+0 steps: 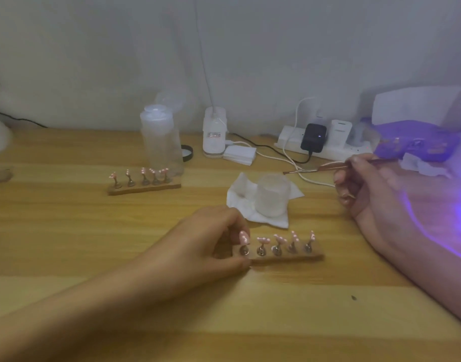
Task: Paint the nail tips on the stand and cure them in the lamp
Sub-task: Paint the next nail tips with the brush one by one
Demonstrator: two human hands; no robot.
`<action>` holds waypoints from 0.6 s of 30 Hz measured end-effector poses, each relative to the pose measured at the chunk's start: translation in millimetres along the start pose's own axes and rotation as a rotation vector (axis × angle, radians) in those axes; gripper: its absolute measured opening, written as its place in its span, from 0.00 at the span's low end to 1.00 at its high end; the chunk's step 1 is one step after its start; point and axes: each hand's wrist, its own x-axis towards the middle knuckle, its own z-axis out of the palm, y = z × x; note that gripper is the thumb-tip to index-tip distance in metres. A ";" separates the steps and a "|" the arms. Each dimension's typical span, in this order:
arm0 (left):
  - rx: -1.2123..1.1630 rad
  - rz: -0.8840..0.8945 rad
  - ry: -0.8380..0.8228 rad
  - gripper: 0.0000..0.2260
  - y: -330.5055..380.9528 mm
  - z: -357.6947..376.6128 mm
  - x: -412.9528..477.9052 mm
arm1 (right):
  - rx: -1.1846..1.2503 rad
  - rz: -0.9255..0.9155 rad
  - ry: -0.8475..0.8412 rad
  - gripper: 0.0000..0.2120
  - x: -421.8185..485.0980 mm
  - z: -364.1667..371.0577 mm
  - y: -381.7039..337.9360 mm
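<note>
A wooden nail stand (pixel 289 257) lies on the table in front of me, with several pink nail tips (pixel 279 239) on small metal holders. My left hand (pixel 211 239) grips the stand's left end, thumb and fingers around the leftmost holder. My right hand (pixel 365 186) is raised to the right and holds a thin nail brush (pixel 320 168), its bristles pointing left. A second stand (pixel 144 188) with pink tips sits farther back on the left. The curing lamp (pixel 417 142) glows purple at the far right.
A frosted cup (pixel 272 197) stands on a white tissue (pixel 237 199) between the two stands. Behind are a clear plastic bottle (pixel 161 142), a white bottle (pixel 214 134), a pad stack (pixel 239 154), and a power strip (pixel 326 142) with plugs and cables.
</note>
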 end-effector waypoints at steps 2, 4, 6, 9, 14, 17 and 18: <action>-0.084 -0.022 0.003 0.10 -3.6 -1.4 -2.4 | 0.000 -0.015 -0.025 0.17 -0.5 0.8 0.1; -0.181 -0.059 -0.004 0.11 -6.5 -2.8 -4.5 | -0.007 -0.034 -0.033 0.18 -1.1 1.5 0.4; -0.284 -0.101 -0.013 0.10 -8.0 -3.2 -4.5 | -0.022 -0.062 -0.048 0.16 -1.8 2.6 -0.1; -0.332 -0.110 0.009 0.09 -8.5 -0.3 -2.0 | -0.042 -0.101 -0.069 0.13 -2.7 3.2 -2.0; -0.290 -0.040 0.055 0.08 -7.6 0.1 -4.5 | -0.200 -0.198 -0.118 0.12 2.1 10.1 -19.1; -0.186 0.068 0.109 0.11 -6.2 -1.2 -6.8 | -0.329 -0.233 -0.194 0.07 4.3 18.4 -37.2; -0.140 0.093 0.129 0.13 -4.9 -1.3 -7.0 | -0.366 -0.239 -0.223 0.09 4.7 21.0 -42.0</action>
